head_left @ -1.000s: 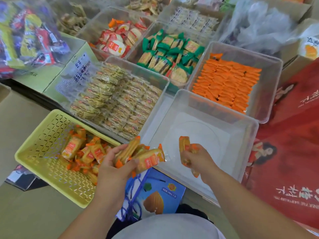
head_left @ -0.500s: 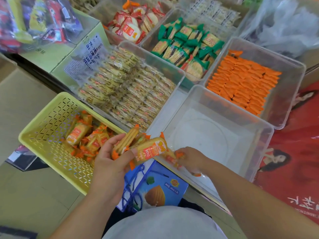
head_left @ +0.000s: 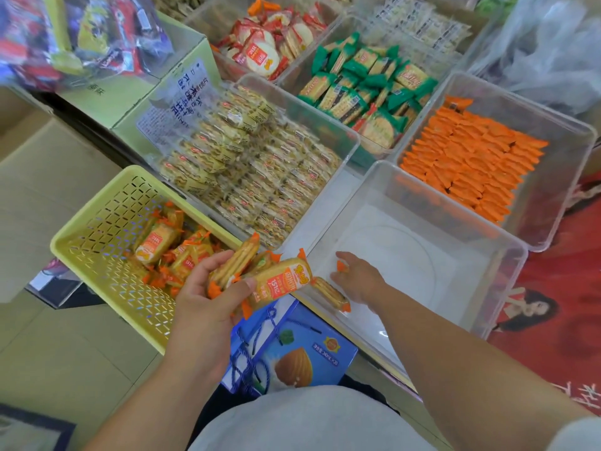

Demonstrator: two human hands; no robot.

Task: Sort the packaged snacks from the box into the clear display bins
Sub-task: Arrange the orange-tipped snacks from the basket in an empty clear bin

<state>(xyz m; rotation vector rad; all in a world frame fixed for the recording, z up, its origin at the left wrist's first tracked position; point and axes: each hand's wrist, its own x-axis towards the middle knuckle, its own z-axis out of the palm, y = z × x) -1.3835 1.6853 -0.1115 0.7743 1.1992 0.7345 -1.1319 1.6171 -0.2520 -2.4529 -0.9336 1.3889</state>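
My left hand (head_left: 208, 307) grips a bunch of orange-ended cracker packets (head_left: 279, 283) above the gap between the yellow basket (head_left: 107, 222) and the clear bin (head_left: 422, 265). More of the same packets (head_left: 156, 242) lie in the basket. My right hand (head_left: 361, 278) is down inside the clear bin at its near left corner. Its fingers curl over cracker packets; one packet (head_left: 328, 291) lies against the bin's near wall under the fingers, and an orange wrapper end shows between thumb and finger. Otherwise the bin's floor is bare.
Filled clear bins stand behind: pale yellow packets (head_left: 260, 164), green packets (head_left: 364, 89), orange sticks (head_left: 471, 157), red-and-white packets (head_left: 270, 43). A blue carton (head_left: 292, 353) sits under my left hand, a red box (head_left: 553, 304) to the right, a green cardboard box (head_left: 130, 92) at the far left.
My right hand has gone from above the clear bin's near edge down to its near left corner with its packets. My left hand has kept its bunch in about the same place.
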